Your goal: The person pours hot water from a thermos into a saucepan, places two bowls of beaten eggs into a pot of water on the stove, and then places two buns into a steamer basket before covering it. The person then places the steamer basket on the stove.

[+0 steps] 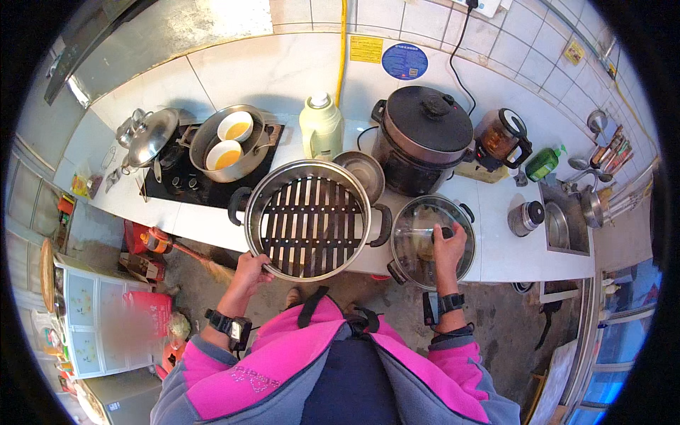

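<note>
A wide steel steamer pot [363, 221] with black side handles is in front of me at the counter's near edge. Slatted dark rack [312, 227] spans its inside. My left hand [251, 275] pinches the pot's near-left rim, fingers closed. To the right, a glass lid [413, 249] with a steel edge covers a second pot, whose black handles [467, 212] show. My right hand [450, 248] grips the lid's dark knob from above; whether the lid is raised off the pot, I cannot tell. A small steel bowl [363, 173] stands behind the steamer pot.
At the back left, a pan [246, 164] holding two white bowls [225, 155] of yellow liquid sits on the black cooktop [180, 185]. A pale green thermos [321, 131], black electric cooker [418, 156], glass kettle [500, 138] and green bottle [542, 164] line the wall. The sink [569, 244] is far right.
</note>
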The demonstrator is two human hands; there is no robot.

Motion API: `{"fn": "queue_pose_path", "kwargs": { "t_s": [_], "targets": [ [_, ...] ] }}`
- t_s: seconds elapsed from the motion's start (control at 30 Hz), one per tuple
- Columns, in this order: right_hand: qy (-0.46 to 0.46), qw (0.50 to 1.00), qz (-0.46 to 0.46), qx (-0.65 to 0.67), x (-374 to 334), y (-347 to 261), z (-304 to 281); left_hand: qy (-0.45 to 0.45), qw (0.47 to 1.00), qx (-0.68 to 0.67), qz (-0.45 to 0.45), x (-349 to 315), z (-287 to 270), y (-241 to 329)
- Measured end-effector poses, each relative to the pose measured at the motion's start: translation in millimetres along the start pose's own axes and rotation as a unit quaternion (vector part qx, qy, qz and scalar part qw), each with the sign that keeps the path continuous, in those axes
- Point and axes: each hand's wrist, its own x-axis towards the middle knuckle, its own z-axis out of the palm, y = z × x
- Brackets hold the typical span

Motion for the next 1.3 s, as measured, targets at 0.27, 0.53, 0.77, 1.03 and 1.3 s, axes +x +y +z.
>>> {"fn": "queue_pose_path", "kwargs": {
  "t_s": [0.27, 0.53, 0.77, 1.03, 1.3],
  "targets": [
    [-0.268, 0.837, 0.19, 0.436, -25.1, -97.5, 7.0, -0.029, 0.999, 0.03, -0.004, 12.7, -17.1, 17.7],
    [-0.304, 0.797, 0.187, 0.487, -47.6, -163.8, 17.6, -0.057, 0.997, 0.036, 0.024, 16.3, -51.3, 56.2],
    [-0.291, 0.765, 0.183, 0.545, -66.7, -217.9, 30.2, -0.08, 0.994, 0.062, 0.041, 32.7, -100.5, 93.3],
    [-0.286, 0.804, 0.166, 0.494, -82.3, -231.0, 29.3, -0.092, 0.99, 0.081, 0.069, 48.0, -115.2, 102.4],
    [-0.321, 0.799, 0.21, 0.463, -69.3, -211.7, 4.6, -0.076, 0.99, 0.09, 0.082, 28.5, -88.2, 98.6]
  ]
}}
